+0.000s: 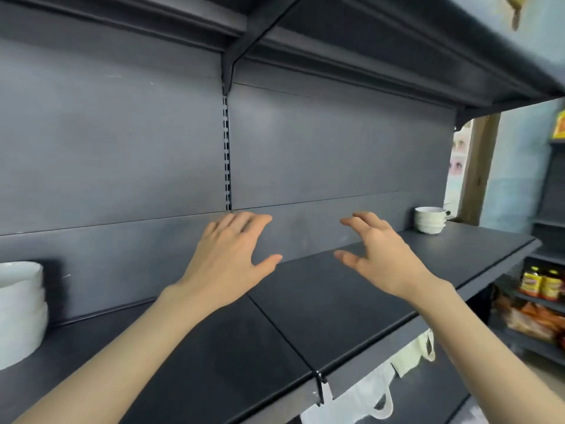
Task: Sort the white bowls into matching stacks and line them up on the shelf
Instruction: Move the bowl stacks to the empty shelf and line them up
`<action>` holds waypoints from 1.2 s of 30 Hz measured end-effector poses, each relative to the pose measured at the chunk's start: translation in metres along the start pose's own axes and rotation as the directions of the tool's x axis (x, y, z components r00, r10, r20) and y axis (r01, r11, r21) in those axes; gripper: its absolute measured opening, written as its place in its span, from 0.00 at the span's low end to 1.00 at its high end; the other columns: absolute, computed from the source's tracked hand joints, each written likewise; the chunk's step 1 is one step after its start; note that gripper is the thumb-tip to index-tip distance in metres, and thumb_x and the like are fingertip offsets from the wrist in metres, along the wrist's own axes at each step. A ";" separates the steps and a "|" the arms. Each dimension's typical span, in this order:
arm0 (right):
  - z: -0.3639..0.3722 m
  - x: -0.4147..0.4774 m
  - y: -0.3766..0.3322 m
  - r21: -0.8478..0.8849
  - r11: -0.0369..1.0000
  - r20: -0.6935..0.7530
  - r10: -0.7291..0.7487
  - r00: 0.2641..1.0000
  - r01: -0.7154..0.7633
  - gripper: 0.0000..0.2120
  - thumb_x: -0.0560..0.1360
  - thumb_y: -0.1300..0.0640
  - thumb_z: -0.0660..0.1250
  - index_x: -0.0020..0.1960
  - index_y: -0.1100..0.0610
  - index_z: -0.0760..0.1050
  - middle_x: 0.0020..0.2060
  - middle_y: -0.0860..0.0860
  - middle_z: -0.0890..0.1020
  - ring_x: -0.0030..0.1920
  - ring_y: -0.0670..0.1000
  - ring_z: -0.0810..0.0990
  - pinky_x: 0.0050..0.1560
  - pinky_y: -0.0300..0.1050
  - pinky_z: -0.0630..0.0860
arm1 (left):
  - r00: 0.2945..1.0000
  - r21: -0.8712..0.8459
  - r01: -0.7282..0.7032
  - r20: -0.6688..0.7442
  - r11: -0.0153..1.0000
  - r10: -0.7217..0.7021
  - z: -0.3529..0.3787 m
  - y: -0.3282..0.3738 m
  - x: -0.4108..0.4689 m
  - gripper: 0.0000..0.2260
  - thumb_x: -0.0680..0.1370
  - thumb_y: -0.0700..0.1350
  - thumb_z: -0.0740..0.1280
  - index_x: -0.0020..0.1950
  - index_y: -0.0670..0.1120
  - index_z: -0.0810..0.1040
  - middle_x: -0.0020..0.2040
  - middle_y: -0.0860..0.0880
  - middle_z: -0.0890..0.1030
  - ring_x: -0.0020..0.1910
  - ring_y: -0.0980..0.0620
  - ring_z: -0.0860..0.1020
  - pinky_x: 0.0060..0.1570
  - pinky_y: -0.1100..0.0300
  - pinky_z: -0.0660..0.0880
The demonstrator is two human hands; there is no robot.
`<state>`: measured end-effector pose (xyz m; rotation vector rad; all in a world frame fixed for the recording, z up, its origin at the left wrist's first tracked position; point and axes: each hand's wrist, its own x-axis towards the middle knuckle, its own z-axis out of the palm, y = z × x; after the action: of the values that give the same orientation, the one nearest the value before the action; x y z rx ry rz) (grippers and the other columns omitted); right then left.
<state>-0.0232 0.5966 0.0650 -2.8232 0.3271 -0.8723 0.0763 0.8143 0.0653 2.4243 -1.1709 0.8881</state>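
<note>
A dark grey shelf (pixel 321 304) runs across the view. At its far left edge stands a tall stack of large white bowls (pixel 21 310), partly cut off by the frame. A short stack of small white bowls (pixel 429 220) sits at the shelf's far right end, near the back panel. My left hand (pixel 229 258) and my right hand (pixel 382 255) hover over the middle of the shelf, palms down, fingers spread and straight. Both hands hold nothing and touch no bowl.
An upper shelf (pixel 397 41) overhangs close above. A seam (pixel 284 332) splits the shelf boards in the middle. White plastic bags (pixel 367 399) hang below the front edge. Another rack at the right holds jars (pixel 541 283) and packets.
</note>
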 end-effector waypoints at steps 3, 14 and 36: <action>-0.018 -0.015 0.059 -0.047 0.998 0.004 0.033 0.999 -0.032 0.28 0.77 0.47 0.64 0.73 0.52 0.61 0.72 0.50 0.62 0.70 0.54 0.62 0.65 0.55 0.68 | 0.998 0.006 -0.055 0.015 0.998 0.055 0.027 0.053 0.019 0.29 0.77 0.61 0.61 0.75 0.52 0.61 0.71 0.54 0.66 0.70 0.51 0.63 0.70 0.57 0.54; -0.073 -0.009 0.230 -0.172 0.979 -0.086 0.098 0.992 -0.111 0.29 0.77 0.45 0.63 0.74 0.52 0.60 0.73 0.48 0.61 0.71 0.53 0.61 0.61 0.51 0.71 | 0.969 0.091 -0.196 -0.136 0.976 0.207 0.100 0.187 0.129 0.28 0.71 0.63 0.56 0.62 0.46 0.76 0.56 0.48 0.80 0.52 0.45 0.80 0.56 0.49 0.74; -0.074 0.136 0.541 -0.244 0.957 -0.113 0.134 0.985 -0.158 0.28 0.77 0.46 0.64 0.74 0.52 0.61 0.71 0.49 0.63 0.67 0.54 0.65 0.59 0.53 0.72 | 0.941 0.038 -0.291 -0.170 0.956 0.293 0.320 0.338 0.385 0.29 0.71 0.64 0.57 0.61 0.46 0.77 0.52 0.49 0.81 0.50 0.45 0.80 0.53 0.51 0.75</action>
<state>-0.0412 0.0344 0.0771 -2.9399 0.6988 -0.9986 0.1219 0.2125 0.0725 2.1617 -1.4838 1.1697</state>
